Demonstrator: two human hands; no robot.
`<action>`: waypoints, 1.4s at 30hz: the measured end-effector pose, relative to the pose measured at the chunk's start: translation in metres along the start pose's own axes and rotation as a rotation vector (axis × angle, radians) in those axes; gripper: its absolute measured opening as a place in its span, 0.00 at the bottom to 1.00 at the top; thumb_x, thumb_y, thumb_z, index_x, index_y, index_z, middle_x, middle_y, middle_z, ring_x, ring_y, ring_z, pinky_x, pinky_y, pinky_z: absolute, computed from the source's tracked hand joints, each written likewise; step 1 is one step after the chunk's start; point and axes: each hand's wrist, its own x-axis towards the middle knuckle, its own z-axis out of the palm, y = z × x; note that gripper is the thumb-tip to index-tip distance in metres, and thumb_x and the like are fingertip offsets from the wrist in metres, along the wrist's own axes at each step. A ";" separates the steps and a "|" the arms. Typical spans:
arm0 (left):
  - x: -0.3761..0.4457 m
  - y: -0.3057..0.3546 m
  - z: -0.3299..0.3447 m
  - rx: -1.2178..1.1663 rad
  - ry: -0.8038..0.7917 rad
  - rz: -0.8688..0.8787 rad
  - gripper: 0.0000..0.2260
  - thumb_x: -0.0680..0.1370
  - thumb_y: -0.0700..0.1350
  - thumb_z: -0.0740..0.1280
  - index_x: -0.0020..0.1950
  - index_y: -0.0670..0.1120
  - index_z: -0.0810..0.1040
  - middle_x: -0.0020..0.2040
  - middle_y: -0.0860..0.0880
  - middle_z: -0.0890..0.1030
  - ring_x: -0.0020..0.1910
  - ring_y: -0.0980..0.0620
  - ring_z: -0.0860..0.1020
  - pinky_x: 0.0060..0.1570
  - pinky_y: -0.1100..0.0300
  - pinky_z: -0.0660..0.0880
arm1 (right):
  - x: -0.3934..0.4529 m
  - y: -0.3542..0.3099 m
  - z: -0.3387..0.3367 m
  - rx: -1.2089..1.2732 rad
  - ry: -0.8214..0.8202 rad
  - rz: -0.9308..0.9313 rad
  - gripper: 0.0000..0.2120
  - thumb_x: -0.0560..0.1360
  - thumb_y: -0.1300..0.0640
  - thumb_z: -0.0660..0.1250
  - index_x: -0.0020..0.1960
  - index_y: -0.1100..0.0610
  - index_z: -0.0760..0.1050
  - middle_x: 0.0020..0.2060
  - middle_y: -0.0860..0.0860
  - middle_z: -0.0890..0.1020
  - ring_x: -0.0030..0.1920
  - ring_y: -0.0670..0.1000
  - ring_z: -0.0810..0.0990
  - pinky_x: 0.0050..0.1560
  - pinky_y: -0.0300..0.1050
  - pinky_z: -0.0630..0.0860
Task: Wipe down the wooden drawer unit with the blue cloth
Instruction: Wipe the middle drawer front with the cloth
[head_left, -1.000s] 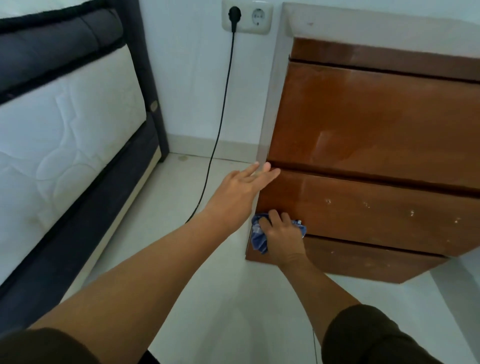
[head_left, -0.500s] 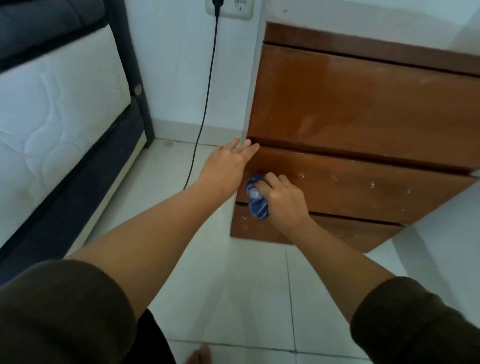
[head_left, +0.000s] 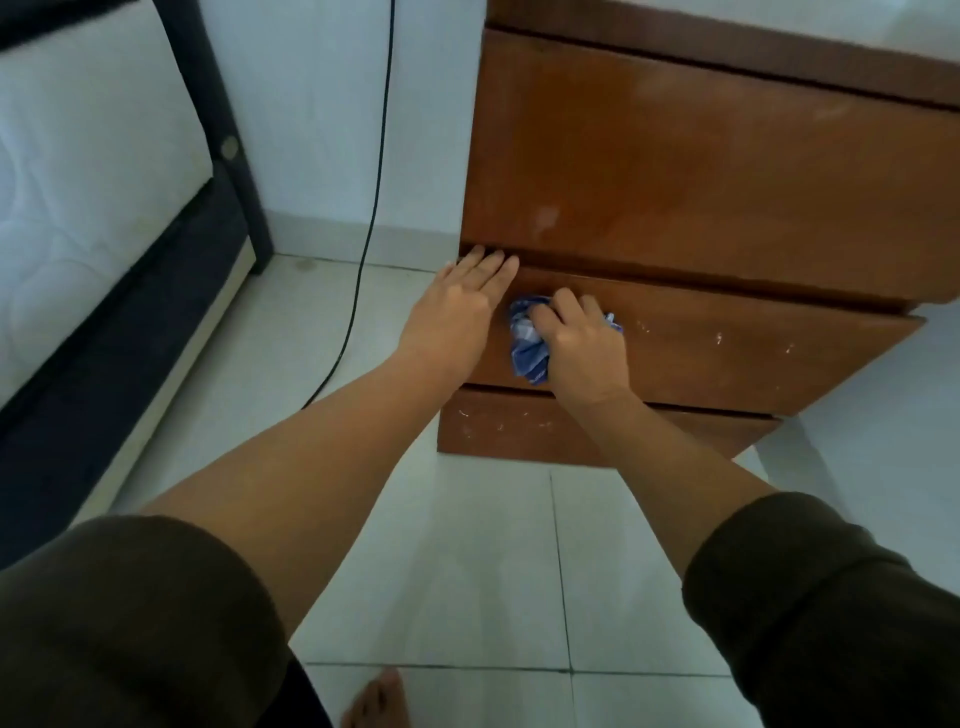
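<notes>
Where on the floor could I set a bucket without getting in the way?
Bare tile lies between the two arms, in front of the drawer unit. It is crowded where the left hand and right hand work the blue cloth, and along the black cable.

Left hand (head_left: 457, 312) flat, fingers extended; right hand (head_left: 582, 343) curled in a closed grip.

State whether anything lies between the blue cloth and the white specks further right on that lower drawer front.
Nothing visible does: right of the crumpled blue cloth in the right hand, bare wood reaches the white specks.
</notes>
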 end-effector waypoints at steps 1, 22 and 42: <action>-0.001 0.000 0.003 0.011 0.015 0.011 0.27 0.80 0.35 0.55 0.77 0.47 0.50 0.77 0.47 0.55 0.77 0.49 0.51 0.74 0.55 0.47 | -0.007 -0.002 0.010 0.012 -0.030 -0.002 0.13 0.57 0.65 0.79 0.40 0.60 0.81 0.38 0.58 0.81 0.34 0.59 0.80 0.27 0.43 0.74; 0.000 0.009 -0.005 0.105 -0.059 -0.009 0.29 0.80 0.36 0.56 0.78 0.47 0.49 0.78 0.47 0.54 0.77 0.48 0.50 0.74 0.49 0.45 | -0.036 0.000 0.016 0.160 -0.340 0.061 0.15 0.64 0.61 0.78 0.49 0.54 0.81 0.46 0.54 0.80 0.40 0.59 0.80 0.30 0.46 0.77; 0.022 0.055 0.027 0.057 0.021 0.106 0.30 0.79 0.34 0.55 0.78 0.47 0.46 0.78 0.48 0.53 0.77 0.50 0.48 0.75 0.52 0.42 | -0.061 0.045 0.052 0.051 -0.138 0.070 0.16 0.51 0.63 0.82 0.36 0.57 0.81 0.34 0.56 0.80 0.29 0.57 0.78 0.21 0.40 0.70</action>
